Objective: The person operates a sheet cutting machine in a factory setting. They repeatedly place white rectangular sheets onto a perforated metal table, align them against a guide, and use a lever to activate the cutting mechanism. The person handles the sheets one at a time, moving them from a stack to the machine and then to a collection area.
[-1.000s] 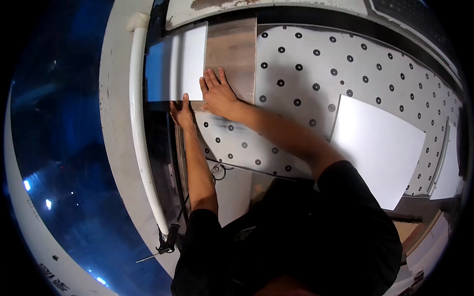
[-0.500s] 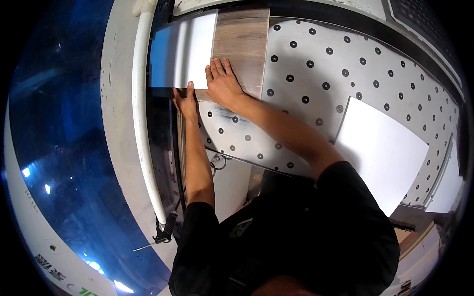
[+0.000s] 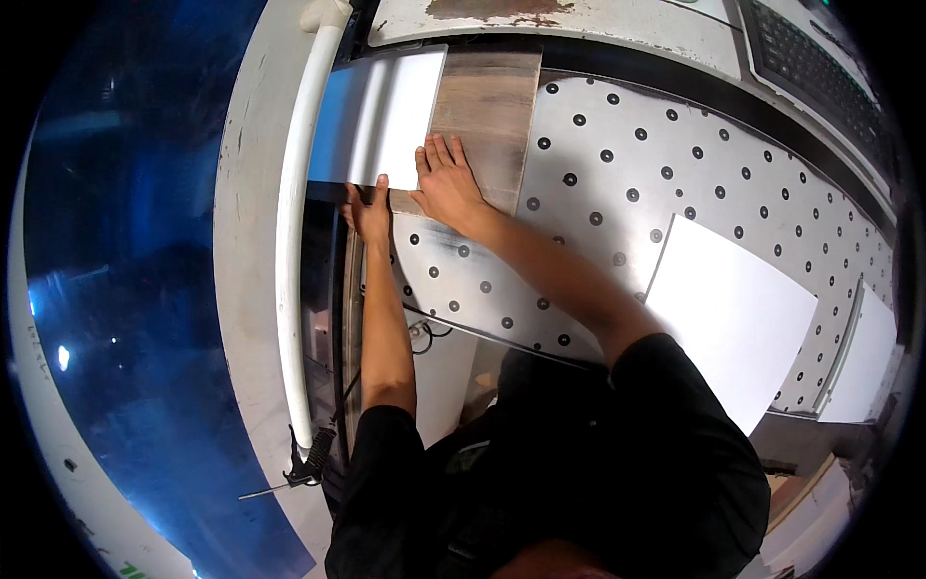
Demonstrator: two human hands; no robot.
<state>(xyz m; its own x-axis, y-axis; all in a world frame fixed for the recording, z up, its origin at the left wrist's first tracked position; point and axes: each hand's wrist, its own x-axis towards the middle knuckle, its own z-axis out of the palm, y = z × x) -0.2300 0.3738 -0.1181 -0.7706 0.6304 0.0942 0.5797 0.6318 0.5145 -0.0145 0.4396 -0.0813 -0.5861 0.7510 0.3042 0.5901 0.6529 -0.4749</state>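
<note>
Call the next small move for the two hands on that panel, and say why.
Probably keep sliding the panel forward, away from the body, with even pressure. The right hand lies flat on its wood-grain part, the left hand grips its near edge by the white part, and the panel already sits partly past the dotted table. Both hands sit at the near end, so a push looks likeliest.

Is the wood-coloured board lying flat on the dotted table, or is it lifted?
Flat: the wood-coloured board lies on the dotted table, right hand spread flat on top.

Black short-sleeved shirt; forearms bare; each hand (image 3: 446,185) ungloved.
</note>
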